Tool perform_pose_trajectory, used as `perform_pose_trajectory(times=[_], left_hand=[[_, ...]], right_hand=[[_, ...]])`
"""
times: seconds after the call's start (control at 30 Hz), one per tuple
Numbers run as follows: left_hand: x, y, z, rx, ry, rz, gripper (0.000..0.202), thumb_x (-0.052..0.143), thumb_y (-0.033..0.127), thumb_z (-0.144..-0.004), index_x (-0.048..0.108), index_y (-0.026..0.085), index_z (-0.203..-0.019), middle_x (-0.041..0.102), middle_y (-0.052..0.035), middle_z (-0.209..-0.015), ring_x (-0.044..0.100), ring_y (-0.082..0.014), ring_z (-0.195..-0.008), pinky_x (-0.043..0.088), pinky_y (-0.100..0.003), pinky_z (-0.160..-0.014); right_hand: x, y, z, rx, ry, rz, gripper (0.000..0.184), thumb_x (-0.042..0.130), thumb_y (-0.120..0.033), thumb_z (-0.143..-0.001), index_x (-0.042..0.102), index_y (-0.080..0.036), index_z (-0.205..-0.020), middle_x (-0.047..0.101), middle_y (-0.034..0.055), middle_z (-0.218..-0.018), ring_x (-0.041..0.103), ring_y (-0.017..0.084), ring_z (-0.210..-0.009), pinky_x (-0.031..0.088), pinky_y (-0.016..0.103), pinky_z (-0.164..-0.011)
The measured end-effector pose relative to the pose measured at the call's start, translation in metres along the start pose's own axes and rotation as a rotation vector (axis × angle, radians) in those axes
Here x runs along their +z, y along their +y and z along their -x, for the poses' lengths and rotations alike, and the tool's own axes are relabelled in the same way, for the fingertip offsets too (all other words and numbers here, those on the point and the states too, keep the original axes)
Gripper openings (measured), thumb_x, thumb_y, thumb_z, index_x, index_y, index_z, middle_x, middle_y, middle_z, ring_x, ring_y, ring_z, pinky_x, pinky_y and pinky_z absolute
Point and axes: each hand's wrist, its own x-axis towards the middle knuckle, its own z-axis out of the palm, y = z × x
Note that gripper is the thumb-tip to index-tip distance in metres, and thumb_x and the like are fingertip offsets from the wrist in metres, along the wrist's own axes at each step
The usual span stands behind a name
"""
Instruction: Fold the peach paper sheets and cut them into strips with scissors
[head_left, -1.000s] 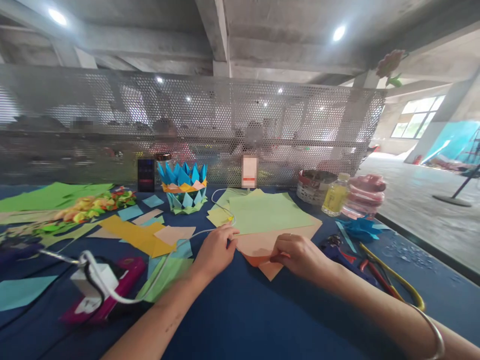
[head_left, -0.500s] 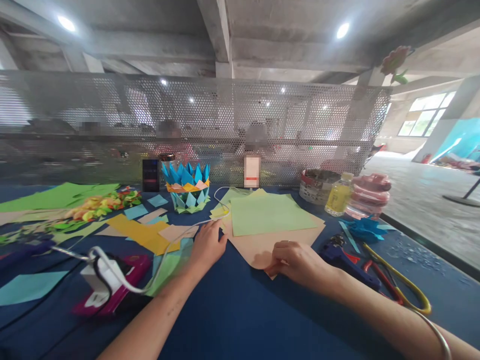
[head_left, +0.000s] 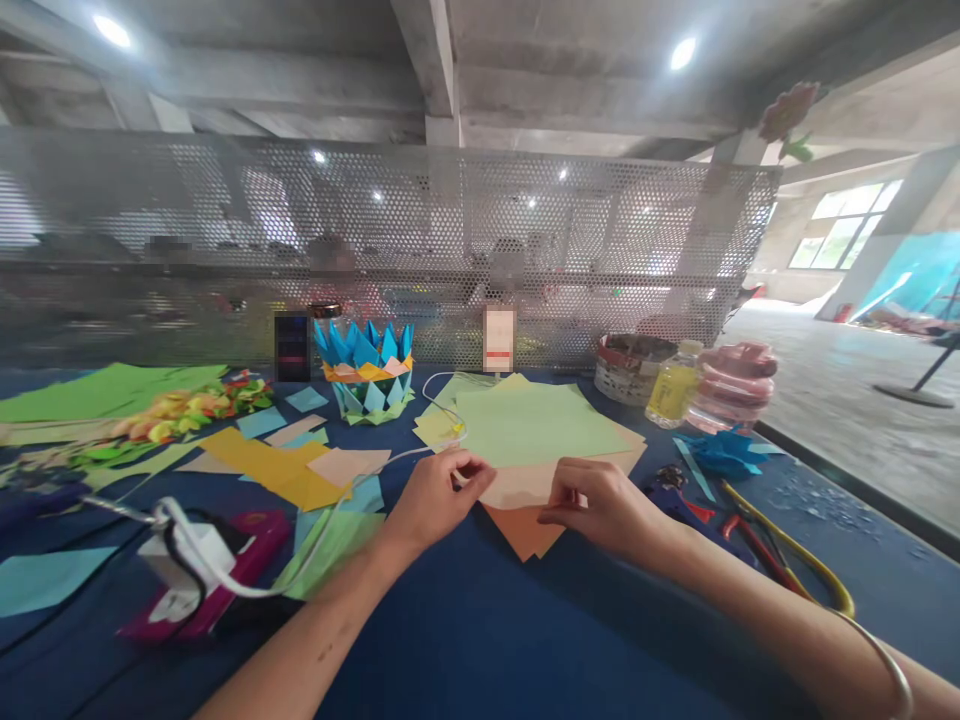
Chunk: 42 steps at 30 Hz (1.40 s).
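Note:
A sheet of peach paper (head_left: pixel 525 488) lies at the middle of the table, its near edge lifted and curved. My left hand (head_left: pixel 446 492) pinches that edge on its left side between thumb and fingers. On the right side, my right hand (head_left: pixel 600 498) is closed on the same edge, thumb below. Darker orange paper corners (head_left: pixel 525 532) point toward me beneath the raised edge. Pale green paper (head_left: pixel 536 422) covers the far part of the peach sheet. Both fingertips partly hide the paper they hold.
A blue folded-paper basket (head_left: pixel 367 370) stands behind my left hand. Left are yellow paper (head_left: pixel 277 465), a white cable and a magenta power strip (head_left: pixel 255 560). Scissors with red and yellow handles (head_left: pixel 780 560), a yellow bottle (head_left: pixel 675 385) and a pink jug (head_left: pixel 731 390) are right.
My left hand has moved right from beside the paper onto its near edge. My right hand still pinches the paper; its front edge is now raised, showing more orange paper below.

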Motion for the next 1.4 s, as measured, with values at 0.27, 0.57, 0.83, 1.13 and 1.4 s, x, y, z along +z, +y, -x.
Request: perform_pose_trajectory(times=[0.27, 0.57, 0.83, 1.13, 1.4], left_hand=[[0.008, 0.013, 0.008, 0.144, -0.121, 0.091, 0.011, 0.062, 0.027, -0.08, 0.071, 0.023, -0.086, 0.069, -0.002, -0.088, 0.061, -0.0169, -0.087, 0.045, -0.027, -0.08], [-0.003, 0.008, 0.002, 0.061, 0.071, 0.098, 0.017, 0.052, 0.026, -0.083, 0.064, 0.019, -0.072, 0.065, 0.0006, -0.07, 0.059, -0.0148, -0.069, 0.044, -0.025, -0.066], [-0.02, 0.007, -0.001, -0.062, 0.35, 0.262, 0.021, 0.055, 0.037, -0.081, 0.063, 0.018, -0.077, 0.065, 0.0, -0.07, 0.061, -0.0152, -0.069, 0.046, -0.024, -0.067], [-0.041, 0.0, -0.007, -0.056, 0.675, 0.426, 0.018, 0.062, 0.036, -0.074, 0.062, 0.019, -0.079, 0.064, 0.0022, -0.069, 0.06, -0.013, -0.067, 0.046, -0.021, -0.064], [-0.035, 0.008, -0.003, 0.059, 0.275, 0.092, 0.011, 0.055, 0.022, -0.077, 0.063, 0.02, -0.083, 0.066, 0.0001, -0.083, 0.06, -0.0168, -0.083, 0.044, -0.026, -0.074]], right_hand=[[0.001, -0.001, 0.0, 0.032, 0.009, -0.112, 0.013, 0.055, -0.016, -0.085, 0.065, -0.018, -0.077, 0.062, 0.0003, -0.074, 0.054, 0.011, -0.066, 0.041, 0.022, -0.062], [0.006, 0.0, 0.001, 0.084, 0.026, 0.105, 0.018, 0.062, -0.033, -0.081, 0.059, -0.016, -0.085, 0.064, 0.005, -0.083, 0.058, 0.017, -0.073, 0.043, 0.025, -0.062], [-0.002, 0.017, -0.004, 0.127, 0.131, 0.243, 0.01, 0.054, -0.022, -0.083, 0.063, -0.019, -0.088, 0.067, 0.0048, -0.083, 0.062, 0.019, -0.079, 0.043, 0.027, -0.068], [-0.034, 0.016, -0.005, -0.088, 0.551, 0.505, 0.022, 0.046, -0.029, -0.093, 0.065, -0.021, -0.085, 0.07, 0.0048, -0.082, 0.061, 0.019, -0.081, 0.04, 0.031, -0.075], [-0.033, 0.021, -0.002, 0.027, 0.155, 0.827, 0.02, 0.053, -0.01, -0.081, 0.065, -0.018, -0.068, 0.069, 0.0064, -0.072, 0.06, 0.023, -0.078, 0.034, 0.036, -0.073]])
